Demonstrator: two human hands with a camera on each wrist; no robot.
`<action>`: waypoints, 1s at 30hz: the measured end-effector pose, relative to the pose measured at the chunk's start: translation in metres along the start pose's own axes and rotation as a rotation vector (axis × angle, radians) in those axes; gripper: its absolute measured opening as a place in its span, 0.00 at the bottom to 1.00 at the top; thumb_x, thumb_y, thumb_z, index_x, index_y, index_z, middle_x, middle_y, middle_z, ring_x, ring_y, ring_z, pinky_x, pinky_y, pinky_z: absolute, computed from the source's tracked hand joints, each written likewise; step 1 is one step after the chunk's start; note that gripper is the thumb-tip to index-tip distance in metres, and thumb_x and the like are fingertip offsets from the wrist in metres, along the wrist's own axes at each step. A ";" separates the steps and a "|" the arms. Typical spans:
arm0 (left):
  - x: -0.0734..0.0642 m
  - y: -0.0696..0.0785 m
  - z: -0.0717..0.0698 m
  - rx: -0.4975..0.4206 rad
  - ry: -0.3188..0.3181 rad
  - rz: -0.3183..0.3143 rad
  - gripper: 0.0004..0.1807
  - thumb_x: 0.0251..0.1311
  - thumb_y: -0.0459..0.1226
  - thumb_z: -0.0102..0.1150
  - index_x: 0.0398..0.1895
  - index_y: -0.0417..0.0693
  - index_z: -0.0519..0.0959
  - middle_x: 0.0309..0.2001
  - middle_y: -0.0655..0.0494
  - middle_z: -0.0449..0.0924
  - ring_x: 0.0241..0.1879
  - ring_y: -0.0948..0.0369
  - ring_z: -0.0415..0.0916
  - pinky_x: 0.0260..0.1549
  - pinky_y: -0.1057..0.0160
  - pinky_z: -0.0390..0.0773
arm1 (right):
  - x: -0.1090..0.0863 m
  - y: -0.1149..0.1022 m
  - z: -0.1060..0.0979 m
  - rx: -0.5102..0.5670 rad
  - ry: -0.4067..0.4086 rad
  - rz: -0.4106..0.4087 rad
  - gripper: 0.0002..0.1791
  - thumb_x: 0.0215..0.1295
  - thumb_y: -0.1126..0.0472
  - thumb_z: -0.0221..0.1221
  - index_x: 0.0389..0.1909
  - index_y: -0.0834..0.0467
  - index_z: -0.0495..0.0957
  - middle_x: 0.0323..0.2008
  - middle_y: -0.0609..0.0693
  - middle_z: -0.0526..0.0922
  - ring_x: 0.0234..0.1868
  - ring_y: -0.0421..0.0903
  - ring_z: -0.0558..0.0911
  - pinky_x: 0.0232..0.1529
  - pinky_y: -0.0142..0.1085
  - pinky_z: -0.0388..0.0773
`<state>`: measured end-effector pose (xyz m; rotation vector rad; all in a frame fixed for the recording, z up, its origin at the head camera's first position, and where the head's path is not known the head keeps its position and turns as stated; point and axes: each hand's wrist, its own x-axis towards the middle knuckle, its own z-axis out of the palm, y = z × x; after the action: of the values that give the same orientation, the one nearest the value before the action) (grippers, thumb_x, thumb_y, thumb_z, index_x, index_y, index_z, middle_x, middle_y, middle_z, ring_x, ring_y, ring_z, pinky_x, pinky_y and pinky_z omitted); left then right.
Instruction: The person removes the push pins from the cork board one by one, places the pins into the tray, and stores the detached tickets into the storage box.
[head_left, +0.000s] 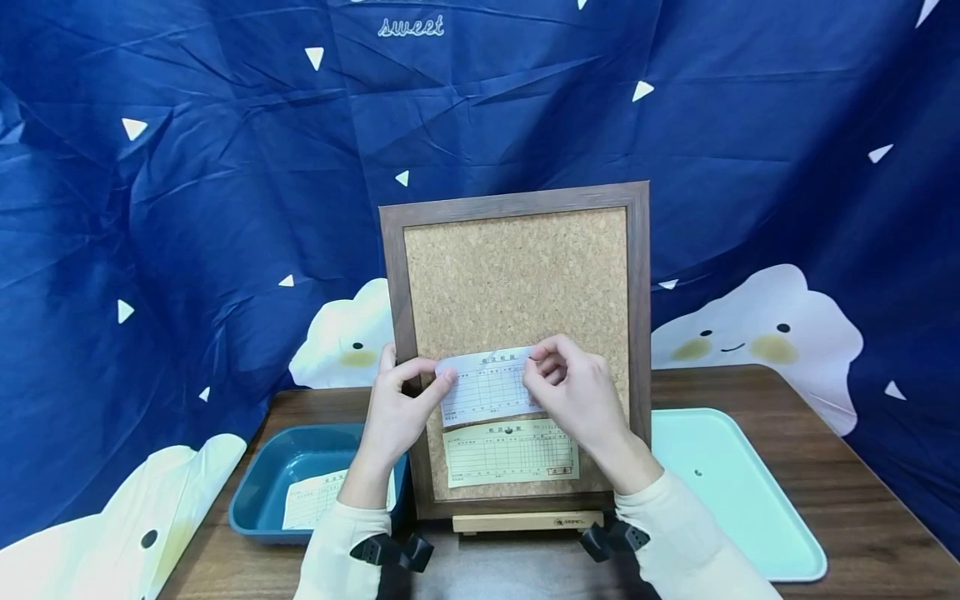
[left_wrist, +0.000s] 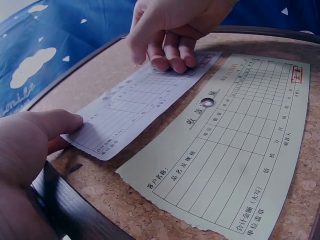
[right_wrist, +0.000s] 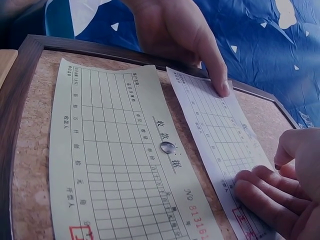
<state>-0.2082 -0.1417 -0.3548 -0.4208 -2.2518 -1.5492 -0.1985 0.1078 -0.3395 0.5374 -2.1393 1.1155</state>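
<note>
A brown-framed corkboard (head_left: 517,283) stands upright in the middle. My left hand (head_left: 401,408) pinches the left edge of a white receipt slip (head_left: 483,392) against the cork. At the slip's upper right, my right hand (head_left: 585,400) pinches a small dark thumbtack (right_wrist: 278,166), mostly hidden by the fingertips. The other right fingers curl over the slip's right end. Just below is a pale green receipt slip (head_left: 510,462), fixed by a silver thumbtack (left_wrist: 206,102) near its top middle.
A blue bin (head_left: 258,479) with another receipt slip (head_left: 315,500) inside stands left of the board. To the right lies a mint tray (head_left: 750,517) with a tiny dark item (head_left: 698,472) on it. A light wooden stand (head_left: 525,522) supports the board. Behind hangs a blue curtain (head_left: 225,167).
</note>
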 end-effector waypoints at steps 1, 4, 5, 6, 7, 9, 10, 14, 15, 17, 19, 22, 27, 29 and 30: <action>0.000 -0.001 0.000 0.001 0.002 0.001 0.07 0.66 0.39 0.75 0.41 0.45 0.91 0.64 0.43 0.66 0.63 0.48 0.64 0.61 0.45 0.69 | 0.000 0.000 0.000 0.000 0.000 -0.001 0.04 0.64 0.71 0.66 0.37 0.61 0.83 0.25 0.48 0.88 0.26 0.38 0.83 0.30 0.27 0.81; 0.000 -0.002 -0.001 -0.002 0.006 0.008 0.07 0.66 0.39 0.75 0.41 0.44 0.91 0.61 0.45 0.67 0.59 0.51 0.66 0.56 0.50 0.70 | -0.001 0.002 -0.001 0.002 0.003 -0.007 0.04 0.64 0.71 0.66 0.37 0.61 0.83 0.25 0.49 0.88 0.26 0.38 0.83 0.30 0.27 0.81; 0.000 -0.003 -0.001 -0.005 0.006 0.011 0.07 0.66 0.39 0.75 0.41 0.44 0.91 0.61 0.45 0.67 0.58 0.51 0.67 0.55 0.51 0.70 | -0.001 0.002 -0.002 0.004 0.005 -0.010 0.04 0.64 0.71 0.66 0.37 0.61 0.83 0.25 0.49 0.88 0.26 0.38 0.83 0.30 0.26 0.81; -0.001 -0.003 -0.001 -0.007 0.006 0.015 0.07 0.66 0.39 0.75 0.41 0.44 0.91 0.61 0.46 0.68 0.58 0.52 0.67 0.54 0.51 0.71 | -0.001 0.002 -0.002 0.005 0.006 -0.012 0.04 0.64 0.71 0.66 0.37 0.61 0.83 0.25 0.49 0.88 0.26 0.38 0.83 0.30 0.26 0.81; -0.001 -0.003 -0.001 -0.009 0.006 0.018 0.07 0.66 0.38 0.75 0.41 0.44 0.91 0.62 0.46 0.68 0.58 0.53 0.68 0.54 0.52 0.71 | -0.001 0.002 -0.003 0.005 0.009 -0.014 0.04 0.64 0.71 0.66 0.37 0.61 0.83 0.25 0.49 0.88 0.26 0.39 0.84 0.30 0.25 0.81; -0.001 -0.004 -0.002 -0.012 0.008 0.024 0.07 0.67 0.38 0.75 0.41 0.43 0.91 0.63 0.46 0.68 0.58 0.53 0.68 0.54 0.52 0.71 | -0.001 0.003 -0.003 0.005 0.014 -0.018 0.04 0.64 0.72 0.66 0.37 0.61 0.83 0.25 0.50 0.88 0.26 0.39 0.84 0.30 0.24 0.80; -0.001 -0.004 -0.003 -0.017 0.007 0.027 0.07 0.67 0.38 0.74 0.41 0.43 0.90 0.63 0.46 0.67 0.58 0.53 0.68 0.54 0.52 0.71 | -0.002 0.003 -0.004 0.005 0.017 -0.019 0.04 0.64 0.72 0.66 0.37 0.61 0.83 0.25 0.49 0.88 0.26 0.39 0.84 0.30 0.23 0.80; -0.002 -0.003 -0.004 -0.029 0.005 0.030 0.07 0.68 0.37 0.73 0.41 0.42 0.90 0.66 0.45 0.66 0.60 0.51 0.67 0.55 0.51 0.69 | -0.002 0.005 -0.005 0.007 0.027 -0.020 0.05 0.63 0.72 0.66 0.36 0.61 0.82 0.25 0.50 0.88 0.25 0.38 0.83 0.30 0.22 0.79; -0.002 -0.003 -0.004 -0.033 0.002 0.031 0.07 0.68 0.37 0.73 0.41 0.41 0.90 0.67 0.45 0.66 0.61 0.51 0.67 0.56 0.51 0.69 | -0.002 0.005 -0.005 0.008 0.028 -0.019 0.05 0.63 0.72 0.66 0.36 0.61 0.82 0.25 0.50 0.88 0.26 0.38 0.83 0.30 0.22 0.79; -0.002 -0.003 -0.005 -0.039 0.002 0.028 0.07 0.69 0.37 0.72 0.41 0.41 0.91 0.67 0.45 0.65 0.62 0.50 0.66 0.56 0.50 0.69 | -0.003 0.006 -0.006 0.010 0.030 -0.014 0.05 0.62 0.72 0.66 0.36 0.61 0.82 0.25 0.50 0.88 0.26 0.37 0.83 0.30 0.22 0.79; -0.002 -0.003 -0.006 -0.041 0.002 0.025 0.07 0.69 0.37 0.72 0.41 0.41 0.91 0.68 0.45 0.65 0.63 0.49 0.66 0.57 0.50 0.68 | -0.003 0.006 -0.006 0.013 0.031 -0.012 0.05 0.62 0.72 0.66 0.36 0.61 0.82 0.25 0.49 0.88 0.26 0.36 0.82 0.30 0.22 0.78; -0.002 -0.004 -0.007 -0.032 0.007 0.011 0.08 0.69 0.38 0.72 0.41 0.41 0.91 0.69 0.44 0.64 0.67 0.47 0.62 0.61 0.46 0.67 | -0.004 0.007 -0.008 0.016 0.031 -0.020 0.05 0.63 0.73 0.66 0.36 0.61 0.83 0.25 0.49 0.88 0.25 0.35 0.82 0.30 0.22 0.78; -0.003 -0.003 -0.009 -0.019 0.010 -0.021 0.10 0.69 0.39 0.72 0.42 0.40 0.90 0.75 0.41 0.60 0.74 0.43 0.56 0.66 0.39 0.63 | -0.005 0.011 -0.009 0.023 0.037 -0.039 0.06 0.62 0.74 0.65 0.36 0.61 0.83 0.24 0.49 0.87 0.25 0.35 0.81 0.30 0.22 0.78; -0.004 -0.003 -0.010 -0.023 0.012 -0.023 0.10 0.69 0.38 0.71 0.42 0.39 0.90 0.75 0.41 0.59 0.74 0.43 0.56 0.67 0.40 0.63 | -0.005 0.012 -0.010 0.020 0.038 -0.045 0.06 0.62 0.74 0.65 0.36 0.62 0.82 0.24 0.49 0.87 0.25 0.34 0.81 0.29 0.22 0.78; -0.004 -0.003 -0.010 -0.025 0.015 -0.021 0.09 0.69 0.38 0.71 0.42 0.39 0.90 0.75 0.41 0.59 0.73 0.44 0.56 0.66 0.41 0.63 | -0.005 0.012 -0.010 0.021 0.038 -0.045 0.06 0.62 0.74 0.65 0.36 0.62 0.82 0.24 0.49 0.87 0.25 0.34 0.81 0.29 0.22 0.78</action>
<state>-0.2048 -0.1528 -0.3561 -0.3923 -2.2342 -1.5865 -0.1986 0.1230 -0.3454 0.5663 -2.0756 1.1156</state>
